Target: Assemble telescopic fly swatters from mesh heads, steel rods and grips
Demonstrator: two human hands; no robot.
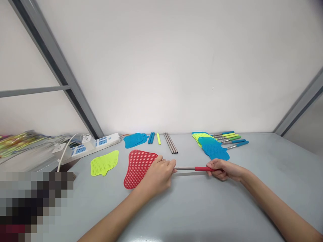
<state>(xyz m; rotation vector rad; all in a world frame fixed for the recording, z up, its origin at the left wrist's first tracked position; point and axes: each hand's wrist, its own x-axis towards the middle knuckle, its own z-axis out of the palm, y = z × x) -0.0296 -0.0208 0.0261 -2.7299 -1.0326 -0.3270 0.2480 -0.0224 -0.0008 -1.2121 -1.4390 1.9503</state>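
Note:
A red fly swatter with a perforated head is held level above the grey table by both hands. My left hand is closed round its neck, where the head meets the metal rod, and hides that joint. At the other end, my right hand pinches the red grip, its fingers covering the tip. Between the hands a stretch of the silver rod shows. Left of the red head lies a yellow-green swatter head.
Blue swatter heads, blue grips, a yellow grip and metal rods lie along the wall. Assembled swatters are piled back right. A power strip with a white cable lines the left edge. Bagged items lie beyond.

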